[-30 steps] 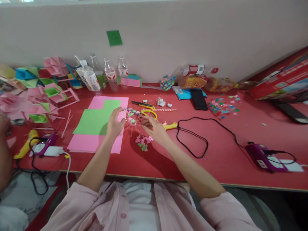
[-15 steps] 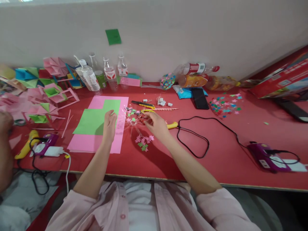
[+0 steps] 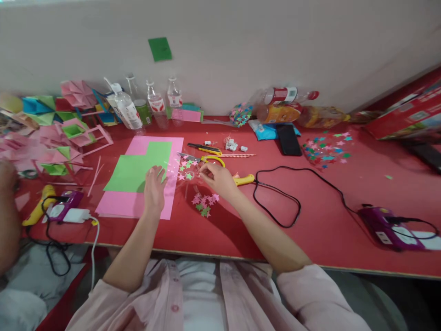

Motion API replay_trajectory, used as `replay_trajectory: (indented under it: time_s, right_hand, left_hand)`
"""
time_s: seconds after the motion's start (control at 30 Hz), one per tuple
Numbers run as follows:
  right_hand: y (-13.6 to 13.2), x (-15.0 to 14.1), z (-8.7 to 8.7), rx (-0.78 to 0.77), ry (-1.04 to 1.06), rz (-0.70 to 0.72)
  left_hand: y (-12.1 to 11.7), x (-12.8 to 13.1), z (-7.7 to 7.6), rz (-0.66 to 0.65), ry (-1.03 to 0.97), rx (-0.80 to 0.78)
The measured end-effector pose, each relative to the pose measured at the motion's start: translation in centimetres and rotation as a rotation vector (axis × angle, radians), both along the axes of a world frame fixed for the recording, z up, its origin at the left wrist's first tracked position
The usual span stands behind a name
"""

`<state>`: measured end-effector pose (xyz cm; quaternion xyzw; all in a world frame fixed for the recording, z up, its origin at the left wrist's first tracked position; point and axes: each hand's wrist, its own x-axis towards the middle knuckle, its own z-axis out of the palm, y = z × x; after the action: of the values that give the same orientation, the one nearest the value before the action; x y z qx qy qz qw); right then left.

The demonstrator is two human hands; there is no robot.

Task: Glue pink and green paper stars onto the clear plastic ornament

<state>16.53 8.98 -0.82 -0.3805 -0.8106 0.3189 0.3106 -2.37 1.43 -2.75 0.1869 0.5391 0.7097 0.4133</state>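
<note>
The left hand (image 3: 155,188) has shifted left and nearer the body since a second ago, away from the clear plastic piece (image 3: 189,175); its fingers are loosely spread, the palm empty, over the matte green paper (image 3: 127,172) laid on larger, flat pink sheets (image 3: 120,202). Right of these, the thin, glossy plastic piece sits on the smooth red tabletop (image 3: 234,230), its narrow strips fanned out. It looks partly decorated: pink and green stars already dot it, while a heap of loose, flat-cut stars (image 3: 206,200) beside it remains unused. The right hand (image 3: 220,180) is at the piece's right edge, thumb and fingertips close together; whether they pinch it cannot be told. Farther right, a see-through piece (image 3: 325,149) carries many multicoloured stars and seems further along.
</note>
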Motion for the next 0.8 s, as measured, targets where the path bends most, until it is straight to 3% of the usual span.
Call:
replay_trajectory:
  time_s: [0.17, 0.27, 0.37, 0.47, 0.6, 0.67, 0.8]
  right_hand:
    - [0.2, 0.2, -0.4, -0.053, 0.078, 0.006]
    - [0.4, 0.2, -0.9, -0.227, 0.243, 0.049]
    - [0.5, 0.1, -1.3, -0.417, 0.414, 0.076]
    - [0.5, 0.1, -1.4, -0.418, 0.449, 0.057]
    - [0.4, 0.1, -1.3, -0.384, 0.432, 0.044]
    - [0.4, 0.1, -1.3, -0.368, 0.418, 0.042]
    - [-0.2, 0.0, -1.1, -0.345, 0.432, 0.033]
  left_hand:
    - [-0.1, -1.2, -0.1, 0.012, -0.262, -0.054]
    - [0.0, -1.2, -0.4, -0.11, -0.24, -0.094]
    - [0.5, -0.5, -0.6, -0.35, -0.106, -0.193]
    - [1.6, 0.2, -0.8, -0.483, 0.128, -0.268]
    - [3.9, 0.5, -1.0, -0.532, 0.339, -0.282]
    - [4.9, 0.6, -1.3, -0.548, 0.582, -0.265]
    - [5.4, 1.3, -2.5, -0.453, 0.803, -0.231]
